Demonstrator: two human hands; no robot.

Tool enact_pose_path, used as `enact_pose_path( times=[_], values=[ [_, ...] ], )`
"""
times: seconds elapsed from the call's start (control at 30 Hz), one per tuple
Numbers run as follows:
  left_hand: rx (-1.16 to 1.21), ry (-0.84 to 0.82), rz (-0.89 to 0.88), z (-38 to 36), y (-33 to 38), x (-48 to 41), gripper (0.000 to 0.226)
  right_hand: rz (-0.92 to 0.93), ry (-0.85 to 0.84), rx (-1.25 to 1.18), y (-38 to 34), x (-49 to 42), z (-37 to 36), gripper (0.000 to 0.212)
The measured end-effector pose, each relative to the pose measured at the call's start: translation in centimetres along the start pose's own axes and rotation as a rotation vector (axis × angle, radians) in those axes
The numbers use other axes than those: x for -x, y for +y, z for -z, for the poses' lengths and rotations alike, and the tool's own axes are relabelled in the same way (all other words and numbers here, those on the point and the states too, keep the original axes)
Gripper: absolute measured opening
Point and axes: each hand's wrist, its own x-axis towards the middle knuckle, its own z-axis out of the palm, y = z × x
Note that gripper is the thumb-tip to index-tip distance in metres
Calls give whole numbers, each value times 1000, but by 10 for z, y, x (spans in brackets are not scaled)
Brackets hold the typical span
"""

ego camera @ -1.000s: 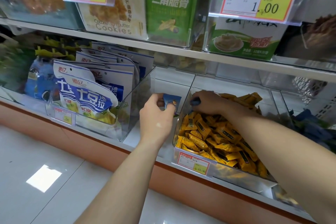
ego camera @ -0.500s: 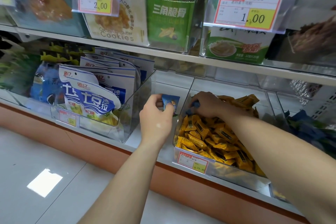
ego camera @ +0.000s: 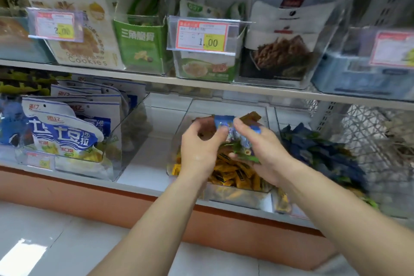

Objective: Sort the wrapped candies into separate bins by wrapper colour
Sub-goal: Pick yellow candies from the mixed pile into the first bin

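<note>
Blue-wrapped candies over yellow-filled bin

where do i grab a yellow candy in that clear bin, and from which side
Probably pinch a top yellow candy across its short width, coming from above: the oblong packets lie loosely heaped, and the clear bin is open only on top.

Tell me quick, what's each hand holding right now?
Left hand: pinches a blue candy.
Right hand: holds a bunch of candies, blue and green.
</note>
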Motion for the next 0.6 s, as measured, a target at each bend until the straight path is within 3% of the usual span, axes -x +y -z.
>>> enact_pose_path(
  times=[0.2,0.37,0.43,0.53,0.6],
  values=[
    [-166,-229,5,-34,2,28,13,185,164,174,2,28,60,25],
    [-642,-180,-329,-8,10,17,22,500,545,851,-19,4,131,26],
    [-719,-128,-340,7,11,9,21,456,535,1079,-25,-18,155,31],
    [-843,-68,-324,30,5,-4,26,132,466,1374,-33,-45,170,49],
    [-886,-42,-279,47,-2,-12,34,50,550,1446,-39,-53,162,67]
  ],
)
